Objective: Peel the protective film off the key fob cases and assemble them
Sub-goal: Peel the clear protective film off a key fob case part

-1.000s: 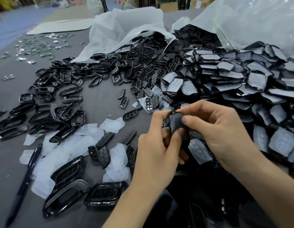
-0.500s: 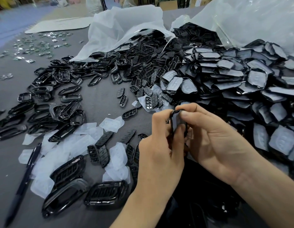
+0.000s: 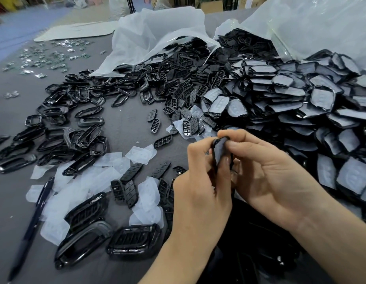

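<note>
Both hands hold one black key fob case [image 3: 220, 151] upright over the grey table, its filmed grey face toward me. My left hand [image 3: 200, 185] grips its left edge, thumb along the lower front. My right hand [image 3: 268, 173] pinches its top and right edge with thumb and fingers. A big heap of film-covered cases [image 3: 301, 103] lies to the right. Peeled clear films [image 3: 108, 171] lie scattered at the left front. Black button pads [image 3: 131, 171] lie among them.
Black frames and shells [image 3: 71, 119] spread over the left of the grey table [image 3: 124, 128]. Two open plastic bags [image 3: 157, 37] of parts sit at the back. A dark pen [image 3: 34, 210] lies front left. Finished-looking cases [image 3: 133, 239] lie near the front edge. Small metal parts [image 3: 47, 58] lie far left.
The hands turned the case more upright and drew closer together around it; my right fingers now fold over its top. The peeled film seen under the hands earlier is hidden.
</note>
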{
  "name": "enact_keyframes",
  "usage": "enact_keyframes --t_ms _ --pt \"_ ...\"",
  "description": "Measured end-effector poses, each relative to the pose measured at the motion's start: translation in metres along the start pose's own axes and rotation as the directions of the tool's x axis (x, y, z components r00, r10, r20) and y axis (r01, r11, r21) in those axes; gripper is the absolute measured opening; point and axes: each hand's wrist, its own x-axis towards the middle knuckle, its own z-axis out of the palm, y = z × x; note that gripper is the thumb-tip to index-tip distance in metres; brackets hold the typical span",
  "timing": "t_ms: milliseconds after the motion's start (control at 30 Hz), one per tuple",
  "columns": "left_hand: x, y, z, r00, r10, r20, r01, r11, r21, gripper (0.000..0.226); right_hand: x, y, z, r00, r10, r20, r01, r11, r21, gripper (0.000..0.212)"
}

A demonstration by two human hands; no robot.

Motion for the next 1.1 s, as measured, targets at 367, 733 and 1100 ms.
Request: enact_keyframes --t_ms 367,733,1100 --pt "0.0008 0.0002 -0.0009 1.0 0.01 0.006 -0.01 1.0 0.02 0.022 -0.0002 0.0022 -0.0004 0.999 -0.04 0.009 0.04 0.999 -0.013 0.015" --pt "0.0009 0.003 -0.0004 1.0 0.019 0.0 -0.019 0.996 0.082 0.021 -0.0027 -0.0005 0.003 1.0 0.019 -0.013 -0.019 1.0 0.015 0.01" --pt "0.0019 0.0021 -0.0015 1.0 0.016 0.014 -0.017 0.996 0.088 0.02 0.0003 0.0012 -0.0019 0.997 -0.039 0.065 0.04 0.999 -0.012 0.008"
